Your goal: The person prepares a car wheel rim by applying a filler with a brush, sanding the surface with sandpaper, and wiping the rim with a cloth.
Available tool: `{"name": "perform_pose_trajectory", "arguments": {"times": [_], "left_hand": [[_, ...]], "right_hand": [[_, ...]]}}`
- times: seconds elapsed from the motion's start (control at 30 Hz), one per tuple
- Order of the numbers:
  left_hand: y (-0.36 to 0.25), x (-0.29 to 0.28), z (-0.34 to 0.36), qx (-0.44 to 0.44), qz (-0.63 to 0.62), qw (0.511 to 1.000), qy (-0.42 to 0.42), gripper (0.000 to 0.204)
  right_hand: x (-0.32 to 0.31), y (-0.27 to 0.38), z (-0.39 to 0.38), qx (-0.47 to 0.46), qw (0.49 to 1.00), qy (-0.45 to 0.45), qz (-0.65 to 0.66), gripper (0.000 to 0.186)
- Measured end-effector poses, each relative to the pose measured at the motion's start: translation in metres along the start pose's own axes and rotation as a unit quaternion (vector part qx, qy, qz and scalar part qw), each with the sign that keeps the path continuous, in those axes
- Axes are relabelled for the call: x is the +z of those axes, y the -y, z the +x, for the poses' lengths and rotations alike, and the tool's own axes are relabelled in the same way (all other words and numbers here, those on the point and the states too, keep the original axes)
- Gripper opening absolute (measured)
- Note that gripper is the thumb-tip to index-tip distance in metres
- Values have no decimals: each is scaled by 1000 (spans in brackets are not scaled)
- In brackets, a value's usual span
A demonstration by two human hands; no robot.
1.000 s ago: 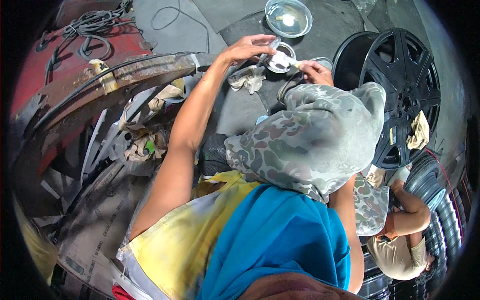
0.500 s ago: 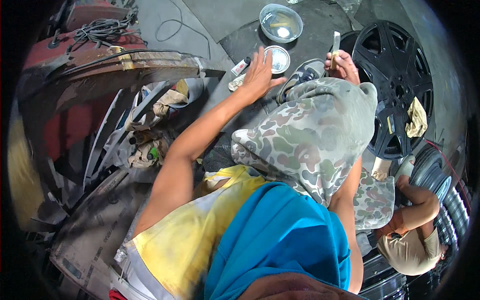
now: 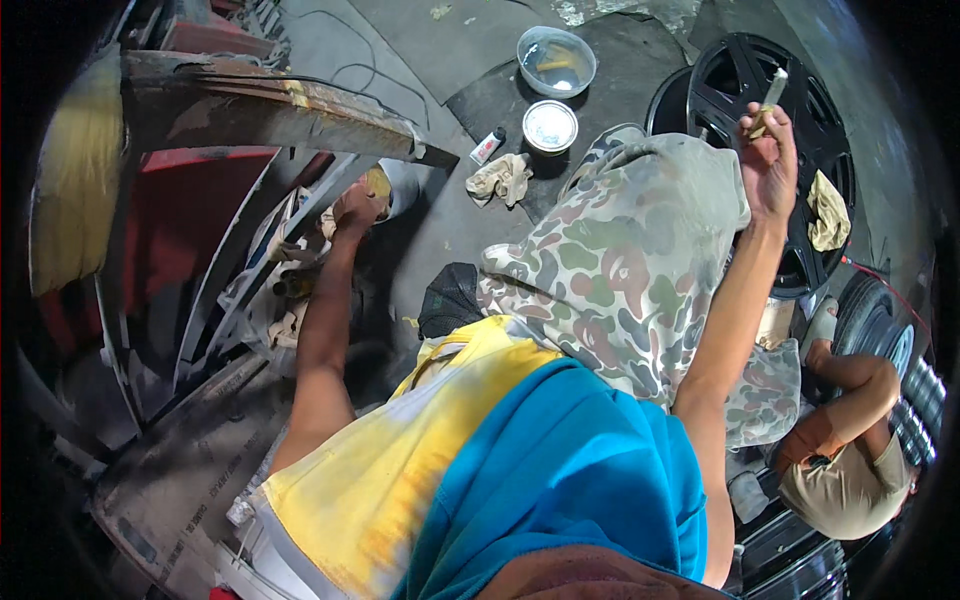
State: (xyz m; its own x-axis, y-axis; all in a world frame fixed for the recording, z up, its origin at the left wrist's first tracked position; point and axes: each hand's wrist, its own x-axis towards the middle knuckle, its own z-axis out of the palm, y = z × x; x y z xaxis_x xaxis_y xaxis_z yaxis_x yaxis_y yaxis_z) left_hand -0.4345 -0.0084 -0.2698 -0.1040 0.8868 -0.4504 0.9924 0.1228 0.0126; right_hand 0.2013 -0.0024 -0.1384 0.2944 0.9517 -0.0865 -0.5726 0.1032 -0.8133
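Note:
My right hand [image 3: 772,170] is raised beside the black wheel rim [image 3: 735,75]. Its fingers are closed on the light-coloured handle of a putty knife [image 3: 775,88], whose blade points up and away. My left hand [image 3: 355,208] reaches into shadow under the end of a rusty metal beam [image 3: 290,115]. It is beside a yellow-brown piece [image 3: 378,183] at a grey rounded container [image 3: 402,188]; its fingers are too dark to make out. Ahead of my camouflage-clad knees stand a round white-topped tin [image 3: 550,127] and a clear bowl of liquid [image 3: 556,62] with yellowish strips inside.
A small white-and-red tube [image 3: 487,146] and a crumpled beige cloth [image 3: 500,180] lie left of the tin. Another cloth [image 3: 828,212] hangs on the rim. A seated co-worker [image 3: 845,460] is at lower right, near a tyre [image 3: 865,320]. Flattened cardboard [image 3: 190,460] lies lower left.
My left hand has gone from beside the tin leftward and nearer, under the beam. The right hand, holding the putty knife, has moved right and turned palm up.

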Motion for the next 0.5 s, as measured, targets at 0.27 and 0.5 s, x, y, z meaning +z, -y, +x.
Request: {"name": "perform_pose_trajectory", "arguments": {"times": [0.27, 0.5], "left_hand": [[16, 43, 48, -15, -50, 997, -52, 37], [25, 23, -7, 21, 9, 986, -165, 28]], "right_hand": [[1, 120, -12, -61, 978, 61, -190, 27], [4, 190, -71, -11, 956, 89, -278, 29]]}}
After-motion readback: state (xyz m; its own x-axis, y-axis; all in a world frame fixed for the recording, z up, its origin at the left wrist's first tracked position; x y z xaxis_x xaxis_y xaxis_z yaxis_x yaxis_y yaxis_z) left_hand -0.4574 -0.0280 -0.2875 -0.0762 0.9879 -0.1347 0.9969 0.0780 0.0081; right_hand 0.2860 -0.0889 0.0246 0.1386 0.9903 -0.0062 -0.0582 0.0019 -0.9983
